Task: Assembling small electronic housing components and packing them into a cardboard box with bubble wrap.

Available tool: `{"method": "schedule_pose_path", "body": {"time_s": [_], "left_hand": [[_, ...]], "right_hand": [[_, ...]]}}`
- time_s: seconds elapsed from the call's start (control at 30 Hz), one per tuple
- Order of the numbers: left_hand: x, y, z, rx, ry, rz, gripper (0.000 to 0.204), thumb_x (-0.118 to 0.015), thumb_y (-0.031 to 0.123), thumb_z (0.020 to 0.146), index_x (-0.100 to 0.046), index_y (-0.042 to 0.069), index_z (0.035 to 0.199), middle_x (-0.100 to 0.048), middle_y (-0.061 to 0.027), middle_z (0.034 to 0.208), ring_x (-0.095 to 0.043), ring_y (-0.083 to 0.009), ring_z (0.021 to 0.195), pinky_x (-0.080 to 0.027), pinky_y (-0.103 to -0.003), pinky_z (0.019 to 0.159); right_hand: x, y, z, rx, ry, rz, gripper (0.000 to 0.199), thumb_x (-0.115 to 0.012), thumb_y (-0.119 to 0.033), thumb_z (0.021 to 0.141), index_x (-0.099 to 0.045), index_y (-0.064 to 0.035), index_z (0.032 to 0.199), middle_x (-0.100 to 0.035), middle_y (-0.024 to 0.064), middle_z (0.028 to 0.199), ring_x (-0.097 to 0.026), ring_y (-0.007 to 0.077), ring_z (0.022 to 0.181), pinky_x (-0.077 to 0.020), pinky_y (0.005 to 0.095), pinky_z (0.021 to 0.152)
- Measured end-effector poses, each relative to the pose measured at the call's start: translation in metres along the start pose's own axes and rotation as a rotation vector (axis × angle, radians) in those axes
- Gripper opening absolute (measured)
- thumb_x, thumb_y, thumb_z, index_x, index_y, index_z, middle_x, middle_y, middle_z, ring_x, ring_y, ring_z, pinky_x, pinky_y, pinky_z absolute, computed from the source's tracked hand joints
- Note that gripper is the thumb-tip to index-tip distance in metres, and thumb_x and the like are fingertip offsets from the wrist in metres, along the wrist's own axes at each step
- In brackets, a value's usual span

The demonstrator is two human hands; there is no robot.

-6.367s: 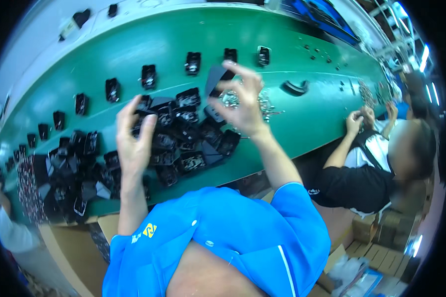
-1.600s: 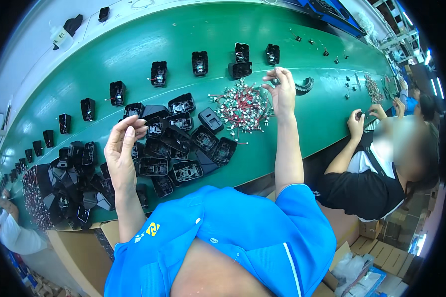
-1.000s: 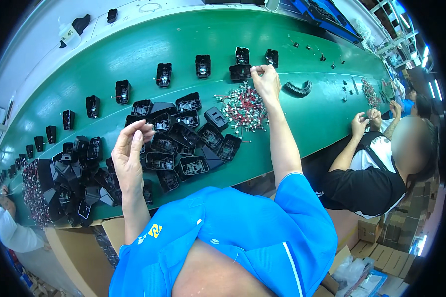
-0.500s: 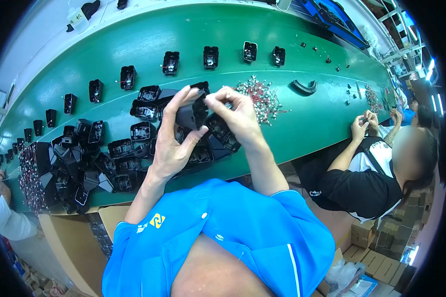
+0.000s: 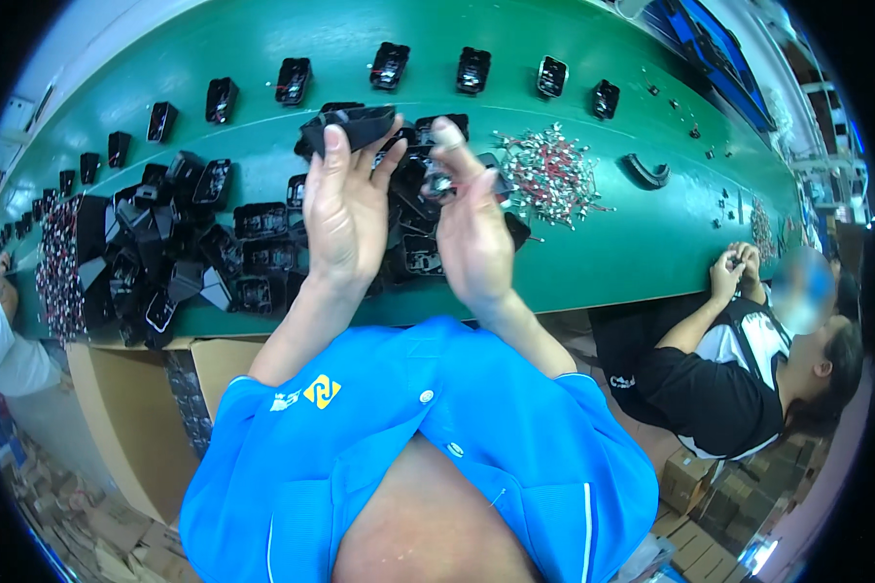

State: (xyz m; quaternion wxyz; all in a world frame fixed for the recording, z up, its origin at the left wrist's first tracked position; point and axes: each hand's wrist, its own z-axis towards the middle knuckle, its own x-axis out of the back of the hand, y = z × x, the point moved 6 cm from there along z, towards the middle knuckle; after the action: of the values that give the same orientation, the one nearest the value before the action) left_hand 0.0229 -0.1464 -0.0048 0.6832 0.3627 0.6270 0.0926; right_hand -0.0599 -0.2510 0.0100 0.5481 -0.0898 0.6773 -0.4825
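Note:
Tilted above the table, a black plastic housing (image 5: pixel 358 130) rests in my left hand (image 5: pixel 345 219), its thumb at the near side and its fingers behind. My right hand (image 5: pixel 476 238) is just to the right, apart from that housing, with fingers spread over a cluster of black housings (image 5: pixel 423 255) on the table. A small shiny bit shows near its fingertips; whether the hand touches it I cannot tell. Close to its right side is a pile of small metal parts with red wires (image 5: pixel 554 175).
Several open housings stand in a row along the far side of the green table (image 5: pixel 282 126). A heap of black housings (image 5: pixel 151 223) and another wire pile (image 5: pixel 58 262) lie left. A curved black strip (image 5: pixel 646 172) lies right, near a seated co-worker (image 5: pixel 719 360). Cardboard boxes (image 5: pixel 126 418) stand below the edge.
My left hand has moved the housing away and tipped it flatter. The right hand has come off the housing, its pinch opened. The whole view has shifted a little.

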Motion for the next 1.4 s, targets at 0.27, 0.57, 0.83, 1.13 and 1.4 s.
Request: {"method": "schedule_pose_path", "body": {"time_s": [0.27,0.57,0.83,1.13,1.4], "left_hand": [[-0.009,0.007,0.0,0.056,0.012,-0.137,0.049,-0.05,0.041,0.102,-0.054,0.001,0.13,-0.058,-0.0184,0.129,-0.057,-0.0282,0.12,-0.045,-0.038,0.104],[-0.004,0.008,-0.002,0.109,-0.012,-0.145,0.048,-0.048,0.039,0.102,-0.051,0.001,0.131,-0.059,-0.0183,0.126,-0.058,-0.0264,0.119,-0.05,-0.035,0.099],[0.003,0.017,0.003,0.06,-0.05,-0.126,0.05,-0.046,0.04,0.102,-0.048,0.002,0.134,-0.061,-0.0194,0.123,-0.062,-0.026,0.113,-0.053,-0.034,0.093],[0.003,-0.001,0.004,0.356,-0.423,-0.779,0.052,-0.045,0.045,0.101,-0.048,0.008,0.138,-0.06,-0.0183,0.119,-0.064,-0.0248,0.097,-0.055,-0.038,0.088],[0.012,-0.003,0.005,0.282,-0.371,-0.51,0.052,-0.038,0.041,0.106,-0.036,0.009,0.146,-0.056,-0.0181,0.124,-0.061,-0.0232,0.101,-0.053,-0.036,0.086]], "right_hand": [[0.0,0.041,-0.029,0.065,-0.209,-0.416,0.021,-0.064,-0.007,0.095,-0.066,-0.0048,0.116,-0.061,0.008,0.11,-0.057,0.0135,0.096,-0.0496,0.025,0.078],[-0.01,0.018,-0.024,0.227,-0.178,-0.456,0.021,-0.075,0.003,0.082,-0.068,-0.0043,0.1,-0.062,0.0099,0.11,-0.061,0.0156,0.094,-0.0518,0.0243,0.079],[-0.031,0.018,-0.03,0.646,-0.417,-0.936,0.022,-0.077,0.001,0.075,-0.072,-0.0095,0.093,-0.068,0.0041,0.1,-0.062,0.0184,0.09,-0.0502,0.0328,0.087],[-0.031,0.01,-0.037,0.808,-0.427,-1.169,0.018,-0.074,-0.004,0.076,-0.073,-0.0138,0.09,-0.068,-0.0023,0.095,-0.06,0.0146,0.085,-0.042,0.0356,0.094],[-0.033,-0.001,-0.025,0.645,-0.504,-1.202,0.015,-0.073,-0.008,0.079,-0.069,-0.0147,0.092,-0.068,-0.0044,0.094,-0.059,0.0151,0.09,-0.0393,0.0366,0.095]]}}
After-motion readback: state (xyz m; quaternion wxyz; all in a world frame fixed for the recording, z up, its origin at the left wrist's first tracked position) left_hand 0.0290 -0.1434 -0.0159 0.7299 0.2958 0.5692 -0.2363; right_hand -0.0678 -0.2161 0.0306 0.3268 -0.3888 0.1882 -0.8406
